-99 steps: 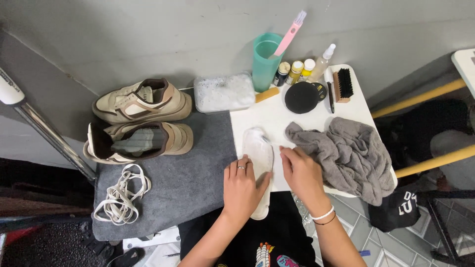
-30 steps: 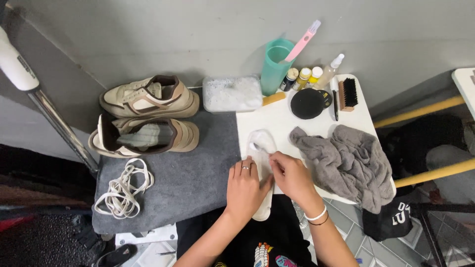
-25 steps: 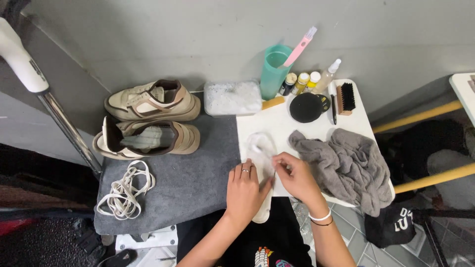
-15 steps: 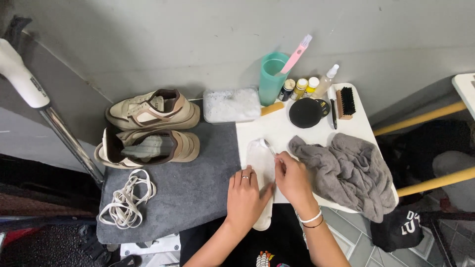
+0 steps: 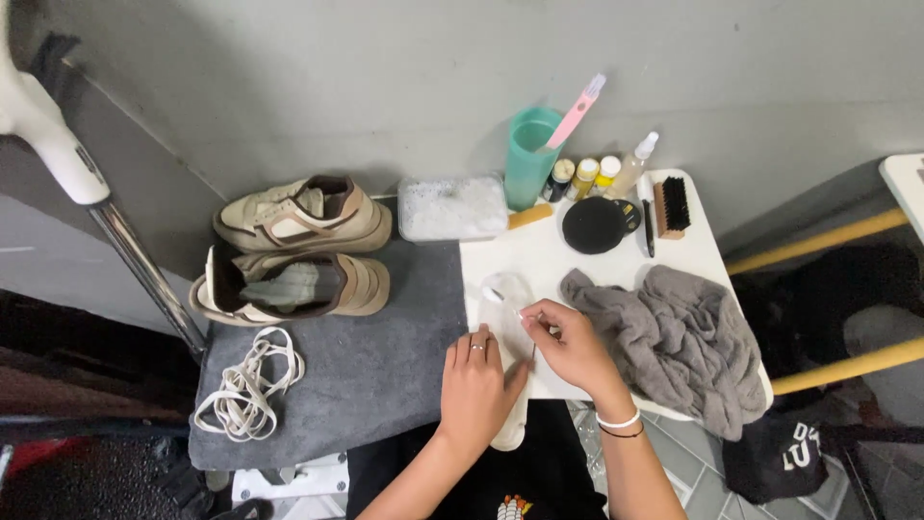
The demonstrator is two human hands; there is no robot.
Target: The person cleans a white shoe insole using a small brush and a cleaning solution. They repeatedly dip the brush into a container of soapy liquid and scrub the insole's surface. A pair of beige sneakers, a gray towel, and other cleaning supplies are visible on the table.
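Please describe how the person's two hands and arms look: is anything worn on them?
Both forearms are bare, with no sleeves. The left hand has a thin ring on one finger. The right hand has light-painted nails, and its wrist carries a white band beside a thin dark one.

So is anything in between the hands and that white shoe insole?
Nothing visible. The left hand lies flat on the white insole, and the right hand has its fingers right over it. The grey cloth lies off to the right, and the shoes sit away to the left.
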